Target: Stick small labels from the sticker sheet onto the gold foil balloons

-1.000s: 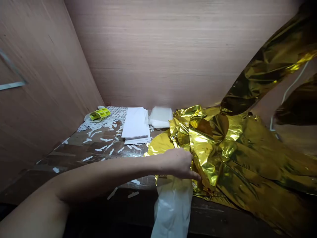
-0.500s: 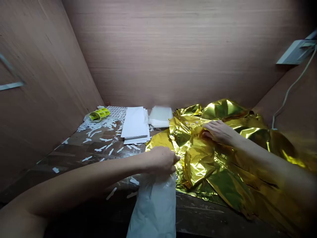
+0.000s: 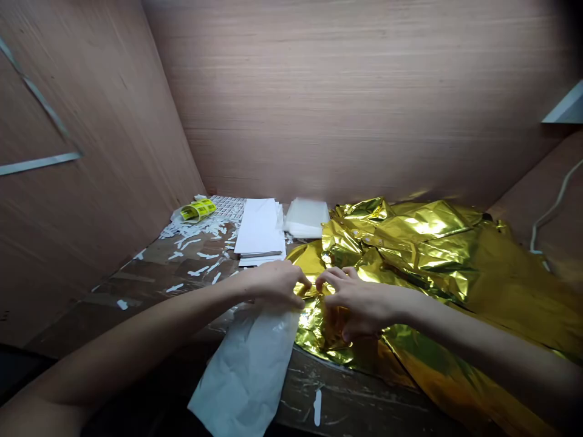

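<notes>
right hand (image 3: 359,303) brought across from the far foil, now just beside left hand (image 3: 273,284) at the mouth of a white plastic bag (image 3: 243,370)
gold foil sheet (image 3: 437,243) crumpled over the worktop (image 3: 346,394), right of the bag: likely light, soft, slippery, best taken by a gathered fold. right fingers curled closed on a fold; left grip impossible to tell. one sheet, one bag, one stack of white paper (image 3: 259,227), one stack of clear sheets (image 3: 306,217), one yellow label roll (image 3: 198,210).

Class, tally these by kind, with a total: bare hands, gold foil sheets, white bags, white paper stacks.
Bare hands, left and right: 2
Crumpled gold foil sheet: 1
White plastic bag: 1
Stack of white paper: 1
Total: 5
</notes>
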`<action>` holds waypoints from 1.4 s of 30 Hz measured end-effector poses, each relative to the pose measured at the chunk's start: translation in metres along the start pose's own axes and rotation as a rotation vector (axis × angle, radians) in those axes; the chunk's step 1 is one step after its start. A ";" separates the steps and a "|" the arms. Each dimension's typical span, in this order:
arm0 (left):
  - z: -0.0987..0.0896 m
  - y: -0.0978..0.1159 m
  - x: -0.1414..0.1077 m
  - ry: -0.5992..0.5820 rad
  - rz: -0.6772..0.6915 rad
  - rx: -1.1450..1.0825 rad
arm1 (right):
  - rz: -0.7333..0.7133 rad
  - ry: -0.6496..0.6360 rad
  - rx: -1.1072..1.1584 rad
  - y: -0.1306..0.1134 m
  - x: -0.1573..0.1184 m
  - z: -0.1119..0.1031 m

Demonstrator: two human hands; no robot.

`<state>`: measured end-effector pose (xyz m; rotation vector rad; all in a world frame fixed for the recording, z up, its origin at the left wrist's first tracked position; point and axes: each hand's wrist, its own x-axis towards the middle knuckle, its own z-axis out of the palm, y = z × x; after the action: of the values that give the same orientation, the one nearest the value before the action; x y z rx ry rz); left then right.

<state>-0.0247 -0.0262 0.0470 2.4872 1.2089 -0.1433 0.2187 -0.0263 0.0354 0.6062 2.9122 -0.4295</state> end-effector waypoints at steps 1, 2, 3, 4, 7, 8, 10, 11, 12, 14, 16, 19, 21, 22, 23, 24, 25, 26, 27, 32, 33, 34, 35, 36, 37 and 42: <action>-0.003 -0.006 -0.003 0.026 -0.015 -0.051 | -0.021 0.008 -0.018 0.000 0.000 -0.001; -0.006 -0.013 -0.007 0.056 -0.027 -0.120 | -0.039 0.038 -0.055 0.000 -0.001 -0.002; -0.010 -0.020 -0.010 0.094 -0.038 -0.204 | -0.048 0.091 -0.118 -0.002 -0.001 -0.005; -0.012 -0.028 -0.014 0.145 -0.046 -0.296 | -0.051 0.162 -0.214 -0.004 -0.002 -0.009; -0.017 -0.046 -0.021 0.406 -0.090 -0.523 | -0.057 0.446 -0.628 -0.015 -0.003 -0.020; -0.017 -0.050 -0.023 0.510 -0.112 -0.566 | -0.065 0.530 -0.752 -0.019 -0.002 -0.020; -0.017 -0.056 -0.025 0.675 -0.151 -0.615 | -0.078 0.631 -0.906 -0.028 0.001 -0.012; -0.017 -0.057 -0.026 0.729 -0.164 -0.624 | -0.088 0.638 -0.935 -0.032 0.004 -0.004; -0.018 -0.058 -0.028 0.763 -0.173 -0.630 | -0.097 0.619 -0.941 -0.035 0.006 0.007; -0.021 -0.059 -0.032 0.792 -0.184 -0.646 | -0.097 0.563 -0.921 -0.039 0.011 0.029; -0.027 -0.060 -0.039 0.790 -0.186 -0.667 | -0.065 0.545 -0.889 -0.041 0.013 0.049; -0.035 -0.065 -0.051 0.762 -0.121 -0.720 | 0.022 0.629 -0.864 -0.046 0.013 0.068; -0.038 -0.068 -0.057 0.734 -0.042 -0.795 | 0.098 0.666 -0.815 -0.056 0.012 0.075; -0.038 -0.068 -0.058 0.725 -0.003 -0.837 | 0.140 0.666 -0.763 -0.063 0.012 0.077; -0.038 -0.069 -0.059 0.728 0.029 -0.872 | 0.181 0.658 -0.690 -0.070 0.011 0.077; -0.037 -0.068 -0.059 0.743 0.053 -0.901 | 0.218 0.641 -0.597 -0.078 0.009 0.076; -0.035 -0.068 -0.058 0.767 0.072 -0.932 | 0.249 0.622 -0.491 -0.084 0.007 0.074; -0.033 -0.066 -0.056 0.798 0.086 -0.967 | 0.275 0.595 -0.385 -0.089 0.004 0.069; -0.030 -0.065 -0.053 0.837 0.102 -1.007 | 0.292 0.558 -0.286 -0.093 0.001 0.063; -0.014 -0.050 -0.036 1.097 0.237 -1.145 | 0.294 0.702 -0.086 -0.088 -0.005 0.023; -0.010 -0.044 -0.033 1.133 0.257 -1.147 | 0.286 0.813 -0.092 -0.086 -0.003 0.018; -0.006 -0.038 -0.031 1.158 0.271 -1.145 | 0.274 0.909 -0.101 -0.085 0.001 0.015; -0.002 -0.032 -0.029 1.175 0.277 -1.140 | 0.257 0.973 -0.108 -0.084 0.006 0.013; 0.003 -0.025 -0.027 1.188 0.277 -1.134 | 0.243 1.001 -0.110 -0.084 0.012 0.013; 0.008 -0.019 -0.026 1.198 0.273 -1.128 | 0.237 1.002 -0.103 -0.083 0.017 0.015; 0.027 0.000 -0.021 1.194 0.278 -1.139 | 0.221 1.021 0.047 -0.068 0.034 0.030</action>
<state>-0.0364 -0.0519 0.0276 1.4971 0.7833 1.7445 0.1617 -0.0824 0.0174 1.5064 3.6679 -0.1725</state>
